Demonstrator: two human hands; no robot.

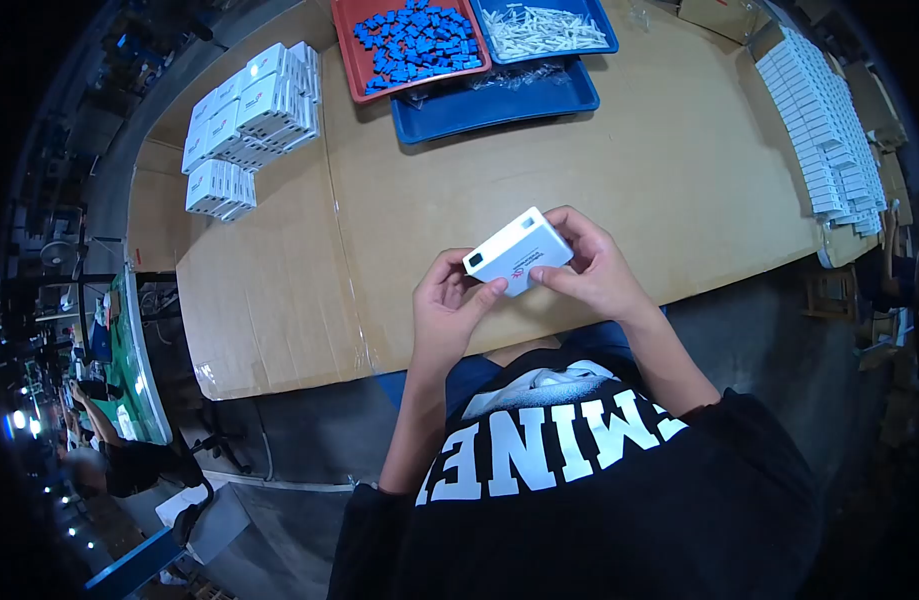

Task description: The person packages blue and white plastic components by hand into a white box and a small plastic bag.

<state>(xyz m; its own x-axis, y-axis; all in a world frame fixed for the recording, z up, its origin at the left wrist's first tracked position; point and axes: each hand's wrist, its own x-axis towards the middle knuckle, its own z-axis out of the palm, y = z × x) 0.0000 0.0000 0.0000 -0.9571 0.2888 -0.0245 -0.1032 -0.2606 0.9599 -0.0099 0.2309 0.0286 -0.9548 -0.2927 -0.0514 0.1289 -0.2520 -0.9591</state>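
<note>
A small white box-shaped plastic case [519, 252] is tilted between my two hands above the near part of the table. Dark print and a red mark show on its broad face. Its narrow upper side has a dark square opening at the left end and a paler one at the right. My left hand [447, 308] grips the lower left end, thumb on the printed face. At the other end my right hand [597, 272] is closed on the case, its thumb also pressing that face. Some fingers of both hands are hidden behind it.
Stacked white cases [249, 115] stand on the table [679, 170] at the left, with more rows [819, 130] at the right. Toward the back are a red tray [357, 75] of blue parts, a tray of white pieces [539, 32] and a blue tray [499, 115].
</note>
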